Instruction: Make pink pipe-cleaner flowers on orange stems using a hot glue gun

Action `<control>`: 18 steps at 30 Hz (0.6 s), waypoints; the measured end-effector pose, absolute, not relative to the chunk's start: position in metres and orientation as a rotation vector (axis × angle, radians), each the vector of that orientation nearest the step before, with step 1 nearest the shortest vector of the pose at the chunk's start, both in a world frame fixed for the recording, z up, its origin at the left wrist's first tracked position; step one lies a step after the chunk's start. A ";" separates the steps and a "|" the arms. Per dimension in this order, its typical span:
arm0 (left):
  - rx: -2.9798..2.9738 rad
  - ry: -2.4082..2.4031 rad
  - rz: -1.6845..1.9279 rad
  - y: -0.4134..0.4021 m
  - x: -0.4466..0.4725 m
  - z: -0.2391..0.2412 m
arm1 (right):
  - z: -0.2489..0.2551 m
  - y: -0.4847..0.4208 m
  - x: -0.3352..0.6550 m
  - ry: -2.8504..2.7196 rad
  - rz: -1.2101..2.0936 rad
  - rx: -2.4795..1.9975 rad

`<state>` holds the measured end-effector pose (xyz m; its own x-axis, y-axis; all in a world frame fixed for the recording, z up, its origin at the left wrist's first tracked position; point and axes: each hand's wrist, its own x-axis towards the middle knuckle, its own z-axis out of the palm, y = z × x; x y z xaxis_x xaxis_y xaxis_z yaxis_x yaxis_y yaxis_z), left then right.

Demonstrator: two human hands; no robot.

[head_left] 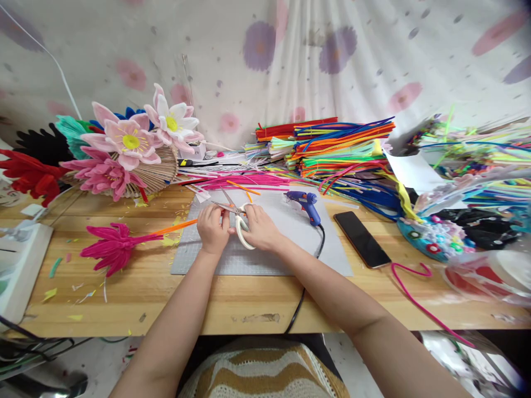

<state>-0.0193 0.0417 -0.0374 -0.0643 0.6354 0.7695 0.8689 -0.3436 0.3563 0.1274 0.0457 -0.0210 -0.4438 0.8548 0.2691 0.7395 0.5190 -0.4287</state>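
Over the grey cutting mat (265,260), my right hand (260,228) grips a pair of scissors with cream handles (243,235), the blades parted and pointing up and left. Close beside it, my left hand (213,228) is closed, fingertips pinched near the blades; a small orange-red bit shows there, but what it holds is mostly hidden. Orange pipe cleaners (178,225), running out from the stem of a magenta pipe-cleaner flower (112,249), reach my left hand's edge. Short orange pieces (243,188) lie just beyond the scissors.
A blue glue gun (305,204) rests on the mat, its black cord (298,309) hanging over the table edge. Right of it lies a phone (362,239). Bundled pipe cleaners (344,143) and magenta ones (244,181) line the back. Finished flowers (130,141) stand left; a tub (489,276) right.
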 end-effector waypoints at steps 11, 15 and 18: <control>-1.989 -1.659 -1.459 0.043 -0.018 -0.035 | -0.022 0.048 0.128 -2.381 0.374 -1.328; -1.981 -1.673 -1.438 0.044 -0.019 -0.038 | -0.019 0.050 0.129 -2.423 0.384 -1.339; -1.961 -1.685 -1.422 0.044 -0.020 -0.039 | -0.016 0.052 0.129 -2.445 0.370 -1.364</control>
